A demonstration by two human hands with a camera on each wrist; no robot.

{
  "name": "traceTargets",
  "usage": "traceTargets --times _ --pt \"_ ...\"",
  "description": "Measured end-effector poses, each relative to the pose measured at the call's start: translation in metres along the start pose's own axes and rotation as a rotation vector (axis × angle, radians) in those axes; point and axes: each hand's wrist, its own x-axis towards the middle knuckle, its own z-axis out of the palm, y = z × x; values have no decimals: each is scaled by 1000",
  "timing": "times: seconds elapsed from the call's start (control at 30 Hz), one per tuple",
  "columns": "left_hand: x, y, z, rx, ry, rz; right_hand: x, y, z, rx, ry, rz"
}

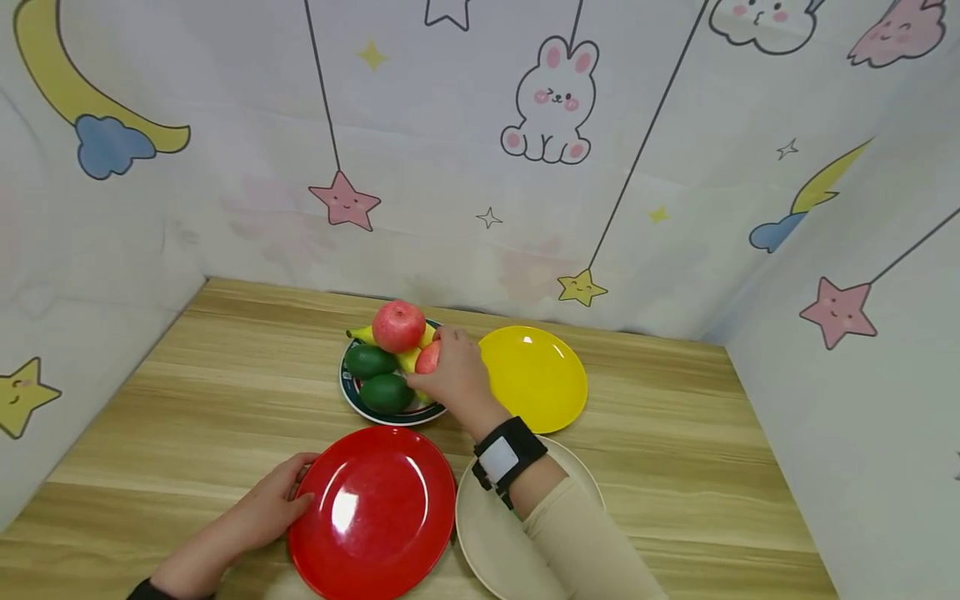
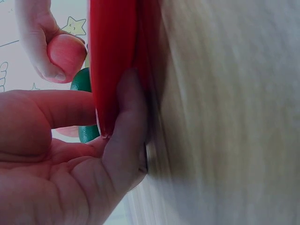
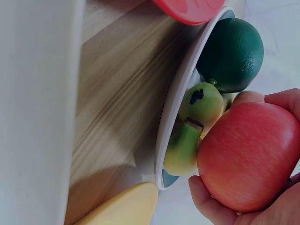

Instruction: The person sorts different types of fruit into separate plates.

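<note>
My right hand (image 1: 461, 379) grips a red apple (image 3: 251, 154) above the right side of a dark-rimmed fruit plate (image 1: 367, 414), thumb and fingers around it. On that plate are a larger round red fruit (image 1: 399, 327), two dark green fruits (image 1: 386, 393) and a banana (image 1: 362, 334). A small yellow-green fruit (image 3: 201, 101) shows under the apple in the right wrist view. My left hand (image 1: 262, 508) pinches the left rim of a red plate (image 1: 375, 533), thumb on top and fingers below, as the left wrist view shows.
A yellow plate (image 1: 532, 379) lies right of the fruit plate. Beside the red plate is a cream plate (image 1: 495, 533), partly covered by my right forearm. The wooden table (image 1: 675, 467) ends at a printed cloth backdrop (image 1: 450, 167) behind and at both sides.
</note>
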Motion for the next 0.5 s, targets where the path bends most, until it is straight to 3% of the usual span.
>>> traceTargets --times 0.5 --pt "-1 0 0 -2 6 13 -22 7 -23 79 -78 -56"
